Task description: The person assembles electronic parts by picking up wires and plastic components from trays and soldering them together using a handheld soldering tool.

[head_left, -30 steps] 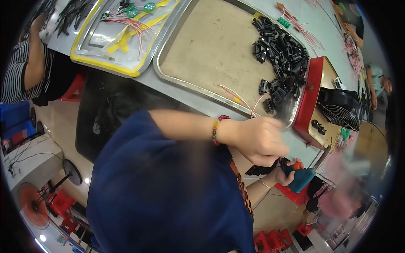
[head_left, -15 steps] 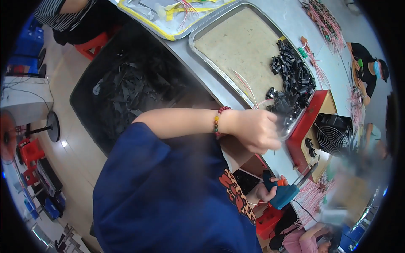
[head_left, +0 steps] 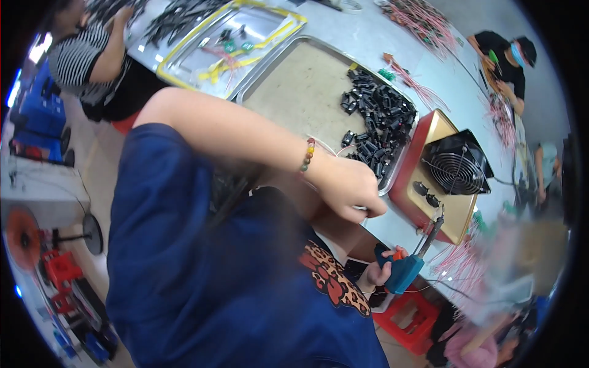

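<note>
My left arm reaches across from the left, a beaded bracelet at the wrist. My left hand is closed in a fist beside the metal tray; whatever its fingers hold is hidden. Thin pale wires show beside the wrist, over the tray. At the lower right, my right hand is wrapped round a teal soldering gun with an orange trigger. Its metal tip points up, close to two small black parts on a red and gold box. Many black plastic pieces are heaped at the tray's right side.
A black fan stands on the box. A yellow-edged tray lies beyond, and bundles of pink wires lie on the table. A red stool stands below. Co-workers sit at the far left and far right.
The view has shifted, bringing more of the fan and box into sight. My left fist has moved toward me, nearer the tray's corner. The soldering gun stays in my right hand, its tip tilted more upright.
</note>
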### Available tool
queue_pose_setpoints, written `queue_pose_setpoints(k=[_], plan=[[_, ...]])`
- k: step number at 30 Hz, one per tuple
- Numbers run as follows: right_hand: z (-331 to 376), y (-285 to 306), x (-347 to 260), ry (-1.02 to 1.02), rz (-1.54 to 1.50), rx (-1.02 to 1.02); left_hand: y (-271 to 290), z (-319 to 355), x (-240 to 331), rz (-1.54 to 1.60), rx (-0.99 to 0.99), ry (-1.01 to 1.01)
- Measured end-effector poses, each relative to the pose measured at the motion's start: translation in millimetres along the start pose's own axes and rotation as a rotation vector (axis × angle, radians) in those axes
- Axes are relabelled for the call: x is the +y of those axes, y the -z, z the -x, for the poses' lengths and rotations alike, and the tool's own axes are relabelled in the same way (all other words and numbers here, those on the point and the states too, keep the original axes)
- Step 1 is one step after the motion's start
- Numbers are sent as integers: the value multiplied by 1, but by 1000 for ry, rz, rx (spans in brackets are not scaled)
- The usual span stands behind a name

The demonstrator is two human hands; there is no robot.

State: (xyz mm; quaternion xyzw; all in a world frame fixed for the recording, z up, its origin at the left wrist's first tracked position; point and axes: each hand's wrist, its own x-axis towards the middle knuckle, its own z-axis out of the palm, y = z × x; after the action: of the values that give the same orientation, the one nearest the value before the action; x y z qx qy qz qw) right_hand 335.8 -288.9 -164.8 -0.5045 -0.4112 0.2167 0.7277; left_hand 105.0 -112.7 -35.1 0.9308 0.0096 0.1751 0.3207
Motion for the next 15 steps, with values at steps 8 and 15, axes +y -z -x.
queue_pose_setpoints(k=[8,15], plan=[[0,-11,8,-21,-100,108,18,-20,-23,415,-52,206],[9,3,13,-121,-62,8,10,-24,-33,418,90,192]])
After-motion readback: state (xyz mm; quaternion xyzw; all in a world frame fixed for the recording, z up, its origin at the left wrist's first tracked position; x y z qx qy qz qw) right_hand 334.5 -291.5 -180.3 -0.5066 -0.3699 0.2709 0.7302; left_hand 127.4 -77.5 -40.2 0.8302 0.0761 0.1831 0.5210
